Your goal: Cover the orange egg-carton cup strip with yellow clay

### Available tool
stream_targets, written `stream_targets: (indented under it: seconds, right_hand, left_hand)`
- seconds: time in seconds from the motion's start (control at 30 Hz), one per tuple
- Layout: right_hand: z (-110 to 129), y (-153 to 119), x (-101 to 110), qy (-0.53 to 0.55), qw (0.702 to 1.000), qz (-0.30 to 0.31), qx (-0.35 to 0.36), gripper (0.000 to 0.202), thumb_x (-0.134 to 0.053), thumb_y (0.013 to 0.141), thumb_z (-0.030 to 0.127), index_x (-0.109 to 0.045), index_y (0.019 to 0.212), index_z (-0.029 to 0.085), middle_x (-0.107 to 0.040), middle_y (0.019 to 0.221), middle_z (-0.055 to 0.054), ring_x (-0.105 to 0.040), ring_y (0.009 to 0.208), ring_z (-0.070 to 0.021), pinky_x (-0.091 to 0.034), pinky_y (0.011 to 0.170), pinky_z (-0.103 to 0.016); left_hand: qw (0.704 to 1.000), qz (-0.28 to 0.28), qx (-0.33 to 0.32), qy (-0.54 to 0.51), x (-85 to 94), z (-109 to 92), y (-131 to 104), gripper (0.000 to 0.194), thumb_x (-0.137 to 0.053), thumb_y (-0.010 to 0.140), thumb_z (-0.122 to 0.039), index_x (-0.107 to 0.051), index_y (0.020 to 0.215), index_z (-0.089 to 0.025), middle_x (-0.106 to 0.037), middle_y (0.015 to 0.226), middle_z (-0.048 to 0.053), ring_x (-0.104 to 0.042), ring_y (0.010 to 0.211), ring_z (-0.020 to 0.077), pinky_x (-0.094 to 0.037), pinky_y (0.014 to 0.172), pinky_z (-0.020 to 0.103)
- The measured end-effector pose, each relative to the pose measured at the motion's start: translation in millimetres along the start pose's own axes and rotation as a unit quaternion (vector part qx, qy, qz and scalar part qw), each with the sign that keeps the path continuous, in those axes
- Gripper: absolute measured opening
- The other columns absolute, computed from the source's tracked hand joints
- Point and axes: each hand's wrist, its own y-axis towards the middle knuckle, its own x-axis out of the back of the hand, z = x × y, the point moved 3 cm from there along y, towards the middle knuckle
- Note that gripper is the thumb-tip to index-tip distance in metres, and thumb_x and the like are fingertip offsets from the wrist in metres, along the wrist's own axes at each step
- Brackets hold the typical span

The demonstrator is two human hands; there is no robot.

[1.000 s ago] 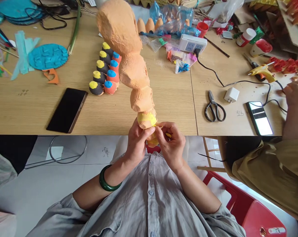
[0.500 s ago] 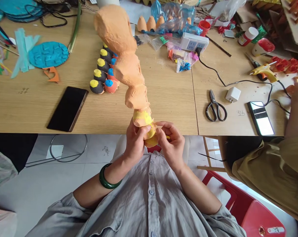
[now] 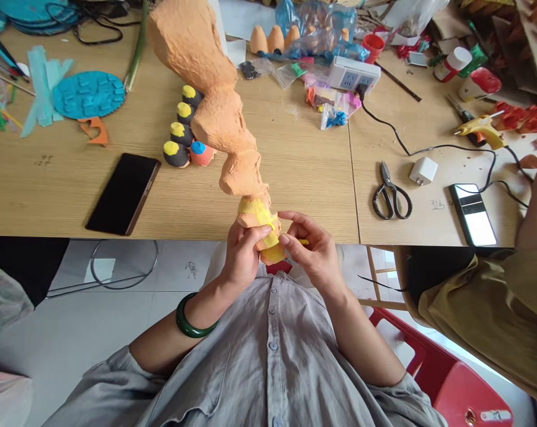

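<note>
A: Where is the long piece, and how does it lie?

B: The long, knobbly orange piece (image 3: 219, 115), which looks like painted paper pulp, begins between your two hands. From there its long axis goes forward and to the left, away from your body, above the pale wooden table (image 3: 304, 178). The narrow end is near you; the thick end is far.

A: Which hand is nearer to it?

B: Your left hand (image 3: 242, 252) is nearer: it is closed around the narrow end, from the left side. Your right hand (image 3: 315, 249) is at the right side of this same end. Its thumb and forefinger make a narrow gap, just beside the piece; I cannot tell if they touch it. Its bent fingers seem to hold a small yellow stick (image 3: 304, 242).

A: And the smooth yellow layer (image 3: 253, 207)?

B: It covers part of the narrow end, between your thumbs and a little ahead of them. So, in my judgement, your right hand has the shorter way to the right-facing side, while your left hand alone carries the whole length.
</note>
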Motion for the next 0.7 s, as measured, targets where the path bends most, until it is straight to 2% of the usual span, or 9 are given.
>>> stream_targets:
  seconds: [0.17,0.27,0.4,0.53,0.7]
  right_hand:
    - [-4.6,-7.1,2.7,0.068,0.995,0.050,-0.044,0.055,-0.070,0.094,0.051,-0.070,0.141,0.021,-0.029,0.062,0.010,-0.020,0.054,-0.0097,-0.020,0.047,-0.024]
    - [-8.4,-8.1,4.0,0.110,0.989,0.061,-0.074,0.055,-0.064,0.096,0.045,-0.067,0.146,0.023,-0.029,0.061,0.009,-0.017,0.054,-0.0106,-0.017,0.045,-0.023]
    - [-10.4,-5.4,5.0,0.145,0.984,0.064,-0.078,0.055,-0.066,0.095,0.052,-0.069,0.142,0.024,-0.030,0.061,0.010,-0.015,0.054,-0.0100,-0.015,0.044,-0.023]
    - [-9.7,-0.7,6.1,0.128,0.987,0.057,-0.077,0.059,-0.080,0.088,0.055,-0.070,0.137,0.025,-0.026,0.061,0.011,-0.016,0.054,-0.0088,-0.015,0.046,-0.023]
    - [-4.9,6.0,4.9,0.135,0.974,0.097,-0.152,0.052,-0.095,0.071,0.053,-0.072,0.104,0.020,-0.030,0.056,0.014,-0.014,0.049,-0.0048,-0.010,0.042,-0.022]
  left_hand:
    - [1.000,-0.018,0.005,0.005,0.7,-1.6,1.1,0.024,-0.078,0.067,-0.031,-0.071,0.089,-0.022,-0.068,0.083,0.000,-0.062,0.077,0.0174,-0.052,0.069,0.029]
    - [1.000,-0.030,0.002,0.009,1.0,-0.8,1.8,0.024,-0.079,0.067,-0.032,-0.070,0.087,-0.022,-0.067,0.083,0.000,-0.060,0.078,0.0171,-0.051,0.069,0.029]
    - [0.999,-0.034,0.006,0.013,1.9,1.3,1.4,0.024,-0.080,0.070,-0.033,-0.070,0.087,-0.021,-0.067,0.085,0.000,-0.060,0.080,0.0170,-0.050,0.071,0.029]
    - [1.000,-0.011,0.004,0.005,2.6,2.0,0.1,0.027,-0.081,0.070,-0.032,-0.072,0.094,-0.021,-0.070,0.091,0.001,-0.063,0.084,0.0181,-0.052,0.076,0.031]
    - [0.999,0.031,-0.030,0.033,6.7,4.4,-0.5,0.032,-0.081,0.073,-0.032,-0.075,0.103,-0.023,-0.075,0.101,0.003,-0.069,0.096,0.0223,-0.055,0.085,0.033]
